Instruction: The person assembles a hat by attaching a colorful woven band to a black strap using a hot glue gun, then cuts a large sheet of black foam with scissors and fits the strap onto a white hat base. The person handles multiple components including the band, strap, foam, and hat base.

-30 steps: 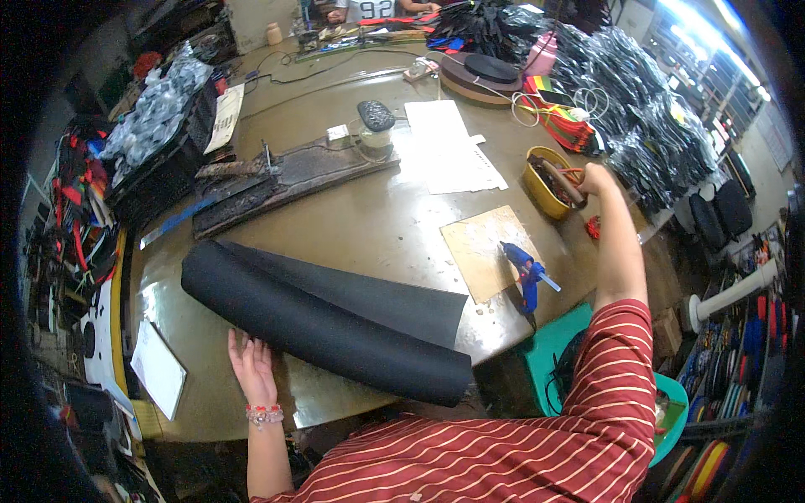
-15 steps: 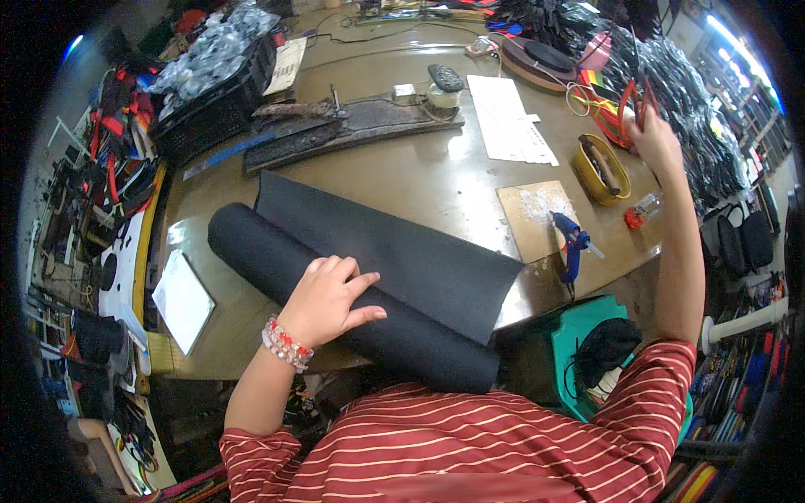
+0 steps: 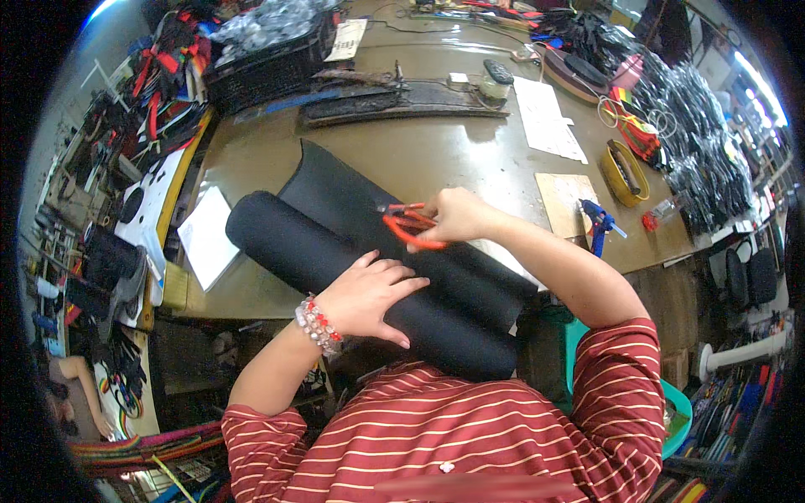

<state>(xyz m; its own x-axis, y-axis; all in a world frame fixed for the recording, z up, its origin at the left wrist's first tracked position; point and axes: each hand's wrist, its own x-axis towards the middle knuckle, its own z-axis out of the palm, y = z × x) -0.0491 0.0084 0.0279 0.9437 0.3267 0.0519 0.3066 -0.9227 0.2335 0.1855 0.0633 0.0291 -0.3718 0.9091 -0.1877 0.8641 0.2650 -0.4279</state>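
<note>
The left hand [image 3: 369, 298] lies flat, fingers spread, on the black roll [image 3: 335, 260] at the bench's [image 3: 436, 159] six o'clock edge. The right hand [image 3: 457, 216] grips red scissors [image 3: 407, 226], probably half open; keep the roll pressed steady while cutting.

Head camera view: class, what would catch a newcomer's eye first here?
The big black roll lying across the brown table, partly unrolled, with the left hand flat on it. Just above, the right hand holds red-handled scissors over the sheet.
</note>
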